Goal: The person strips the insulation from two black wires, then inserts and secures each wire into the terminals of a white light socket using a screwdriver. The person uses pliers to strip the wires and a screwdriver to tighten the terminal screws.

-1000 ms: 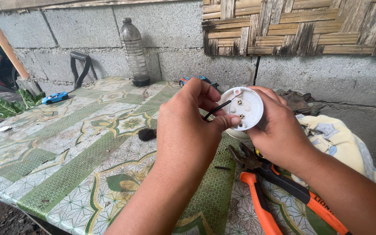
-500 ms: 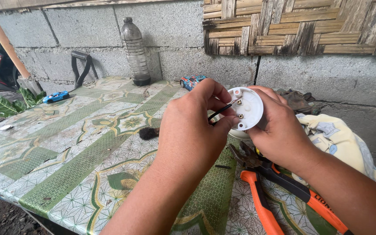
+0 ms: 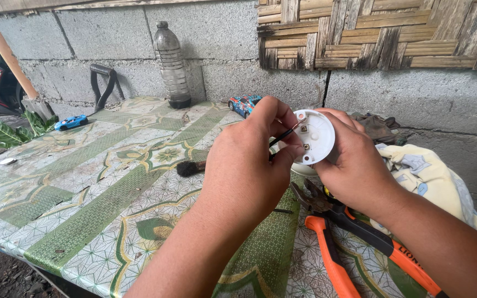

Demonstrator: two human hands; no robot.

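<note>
Holding the round white fitting (image 3: pixel 316 135) steady above the tabletop (image 3: pixel 84 187), right hand (image 3: pixel 354 165) exposes its terminals; left hand (image 3: pixel 249 165) pinches a thin black wire (image 3: pixel 282 135) against it; orange pliers (image 3: pixel 349 243) lie below.

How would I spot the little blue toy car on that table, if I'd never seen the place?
Start at the grey block wall behind the patterned table. Follow the table's far edge left past the tall clear plastic bottle and the black handles leaning on the wall. The plain bright blue toy car sits at that far left edge; the other car, nearer the hands, is multicoloured.
</note>
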